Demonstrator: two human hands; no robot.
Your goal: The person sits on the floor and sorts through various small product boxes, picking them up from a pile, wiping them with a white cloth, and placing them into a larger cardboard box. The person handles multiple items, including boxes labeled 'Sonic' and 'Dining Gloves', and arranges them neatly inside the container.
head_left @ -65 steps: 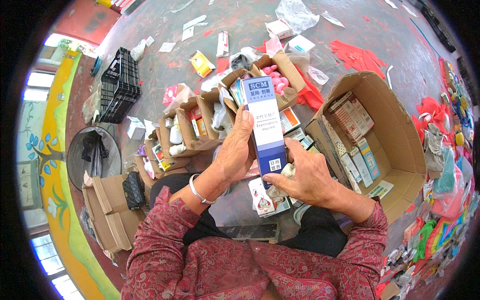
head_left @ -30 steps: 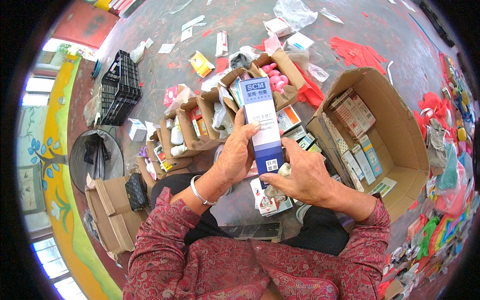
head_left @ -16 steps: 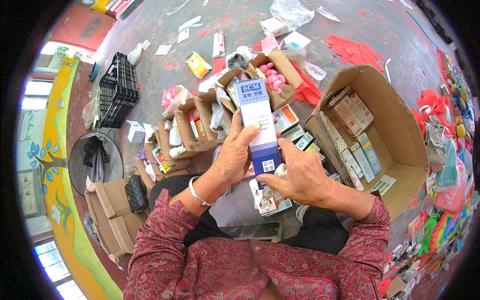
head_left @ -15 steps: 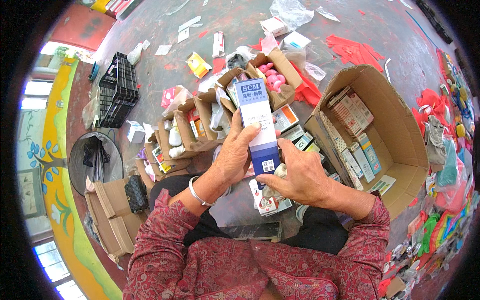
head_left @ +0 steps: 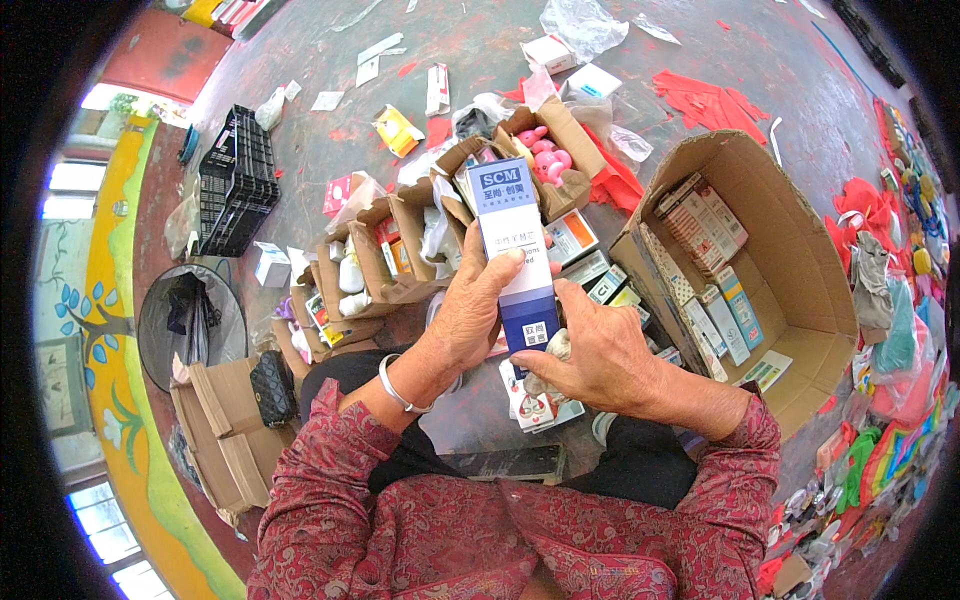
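Note:
Both my hands grip a long, narrow carton [head_left: 510, 225], white in the middle with blue ends, tilted upright in front of me. My left hand [head_left: 470, 305] wraps its left side, the thumb lying across the printed face. Fingers and thumb of my right hand [head_left: 605, 345] close on its lower right edge. A small whitish bundle, partly hidden, shows at the right palm. Below the carton lie flat printed packs [head_left: 537, 408]. Just beyond my right hand several small boxes [head_left: 585, 268] are stacked.
A large open cardboard box [head_left: 800, 290] with several cartons stands at right. Small cardboard boxes [head_left: 375, 265] of mixed goods run leftward, one holding pink toys [head_left: 547, 160]. Farther left are a black crate [head_left: 235, 180] and a dark round bin [head_left: 190, 325]. Colourful items [head_left: 910, 440] heap far right.
The carton has turned very slightly in my hands, and a little more of its printed face shows. Both hands keep their hold; the surroundings look the same.

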